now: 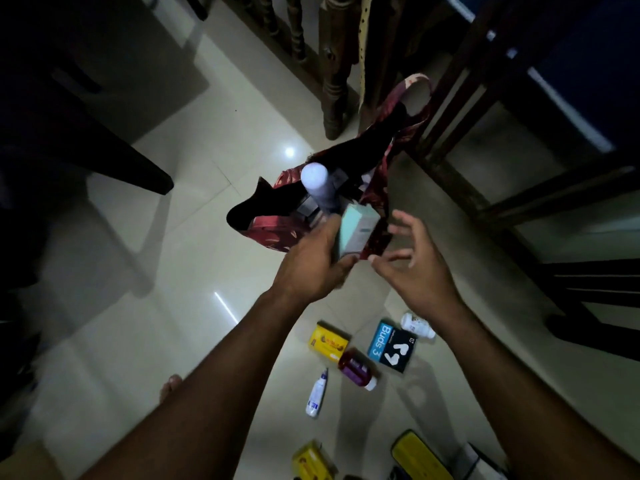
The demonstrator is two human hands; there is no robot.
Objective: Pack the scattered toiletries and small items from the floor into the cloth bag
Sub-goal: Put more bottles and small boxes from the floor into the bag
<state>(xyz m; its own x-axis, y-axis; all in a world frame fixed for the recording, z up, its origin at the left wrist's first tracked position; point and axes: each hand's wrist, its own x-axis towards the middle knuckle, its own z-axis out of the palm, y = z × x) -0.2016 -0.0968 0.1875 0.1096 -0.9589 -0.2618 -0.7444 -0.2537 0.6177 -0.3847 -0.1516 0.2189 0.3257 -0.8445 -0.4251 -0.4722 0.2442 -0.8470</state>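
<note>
Head view: left hand (313, 261) grips a pale teal box (356, 232) upright, fingers curled round its lower end, thumb on the near side. Box sits right at the mouth of the red patterned cloth bag (277, 237), top end leaning over the bag's near-right rim. Right hand (414, 261) has no grip on anything – fingers spread & loosely bent, just right of the box, not touching it, near the bag's rim.

Inside the bag: white-capped spray can (320, 188) stands tilted, dark boxes next to it, too dim to tell what. Bag handle (419, 95) loops up twd a carved wooden post (334, 64).

Floor below the forearms: yellow soap box (329, 341), purple bottle (356, 370) touching it, blue/black "Buds 3" box (391, 346), small white jar (417, 325) just beside that, white tube (317, 394), 2nd yellow box (311, 460) & yellow case (420, 457) at bottom edge.

Open tile floor (194, 271) left of bag; dark chair legs (485, 150) close on the right.
</note>
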